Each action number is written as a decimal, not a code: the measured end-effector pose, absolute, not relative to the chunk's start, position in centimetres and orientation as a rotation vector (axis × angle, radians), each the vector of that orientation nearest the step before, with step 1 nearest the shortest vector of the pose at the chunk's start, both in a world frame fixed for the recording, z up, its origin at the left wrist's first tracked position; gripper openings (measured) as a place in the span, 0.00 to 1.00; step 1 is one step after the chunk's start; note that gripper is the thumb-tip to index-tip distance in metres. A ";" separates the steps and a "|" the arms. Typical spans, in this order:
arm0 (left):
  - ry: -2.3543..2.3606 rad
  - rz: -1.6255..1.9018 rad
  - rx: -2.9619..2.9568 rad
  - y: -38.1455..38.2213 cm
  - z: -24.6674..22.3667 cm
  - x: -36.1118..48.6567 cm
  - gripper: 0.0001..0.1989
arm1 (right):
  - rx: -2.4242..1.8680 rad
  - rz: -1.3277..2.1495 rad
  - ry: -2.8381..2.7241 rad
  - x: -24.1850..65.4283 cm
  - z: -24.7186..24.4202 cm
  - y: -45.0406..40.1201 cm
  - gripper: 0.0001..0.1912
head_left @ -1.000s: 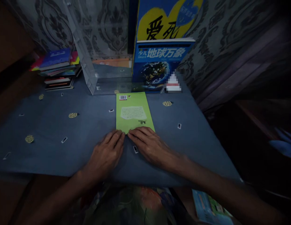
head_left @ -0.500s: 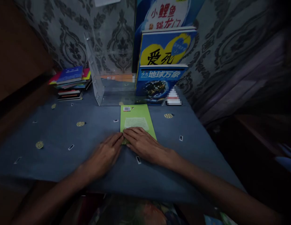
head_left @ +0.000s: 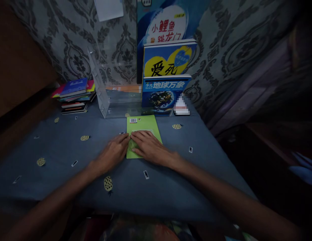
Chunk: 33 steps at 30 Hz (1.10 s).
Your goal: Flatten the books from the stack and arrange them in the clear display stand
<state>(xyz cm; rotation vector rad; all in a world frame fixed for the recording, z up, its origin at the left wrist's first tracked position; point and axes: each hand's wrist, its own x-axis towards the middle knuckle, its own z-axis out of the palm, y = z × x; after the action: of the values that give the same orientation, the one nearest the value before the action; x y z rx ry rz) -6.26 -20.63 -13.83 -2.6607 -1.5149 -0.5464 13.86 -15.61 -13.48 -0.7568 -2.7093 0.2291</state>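
Light-green rectangular book (head_left: 143, 124): lying flat on the bench, far side of centre, its barcode corner pointing toward the bench's far left corner. Its far end is sitting right at the rack's front; can't tell if they're touching.
Right hand (head_left: 150, 147): lying palm down across the near half of the book, fingers stretched out and close together, thumb standing a little apart; pressing or resting flat, not gripping.
Left hand (head_left: 116, 146): resting at the book's left edge, fingers together and slightly bent, fingertips reaching the edge. Thumb is hiding, so can't tell if it's pinching the cover.
Bench (head_left: 171, 195): wearing a blue-grey cloth printed with yellow pineapples and small labels.
Clear plastic stepped rack (head_left: 99, 83): standing along the bench's far edge, just beyond the book.
Rack load: blue book with an Earth cover (head_left: 161, 97) is standing in front, blue book with a yellow heart (head_left: 168, 60) behind it, tall teal book with a white oval (head_left: 168, 23) rearmost, all on the rack's right side.
Multicoloured stack of books (head_left: 74, 95): sitting near the bench's far left corner.
Pixelated white triangular thing (head_left: 182, 105): standing just right of the rack, near the bench's far right corner.
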 end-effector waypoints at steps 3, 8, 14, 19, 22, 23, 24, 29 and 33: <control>-1.559 -0.533 -2.608 -18.5 -14.4 -6.5 0.17 | -0.804 0.258 -2.713 13.5 -13.3 -14.8 0.22; -1.617 -0.464 -2.584 -14.8 -14.7 -6.4 0.17 | -0.844 0.253 -2.688 12.9 -13.6 -13.4 0.22; -1.700 -0.355 -2.481 -11.6 -14.4 -5.6 0.16 | -0.919 0.247 -2.650 12.7 -14.4 -11.6 0.23; -1.695 -0.333 -2.414 -11.1 -14.5 -5.1 0.15 | -0.991 0.240 -2.622 13.5 -14.5 -10.8 0.25; -1.674 -0.373 -2.403 -11.2 -14.8 -5.1 0.16 | -1.123 0.254 -2.588 14.9 -14.6 -9.9 0.26; -1.676 -0.380 -2.399 -11.2 -14.9 -5.1 0.16 | -1.179 0.263 -2.567 15.5 -14.7 -9.6 0.27; -1.682 -0.381 -2.396 -11.2 -14.9 -5.1 0.16 | -1.228 0.270 -2.546 16.1 -14.8 -9.2 0.27; -1.695 -0.305 -2.394 -11.2 -14.7 -5.1 0.17 | -1.268 0.262 -2.502 18.6 -15.4 -8.1 0.26; -1.664 -0.233 -2.388 -11.3 -14.2 -4.8 0.17 | -1.266 0.272 -2.494 19.2 -15.8 -8.1 0.26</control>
<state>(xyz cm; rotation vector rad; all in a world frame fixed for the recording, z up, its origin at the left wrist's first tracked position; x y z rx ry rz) -4.85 -11.29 -14.18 -2.3884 -1.6638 -0.2325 19.18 -8.07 -15.79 -1.2663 -2.4938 0.2717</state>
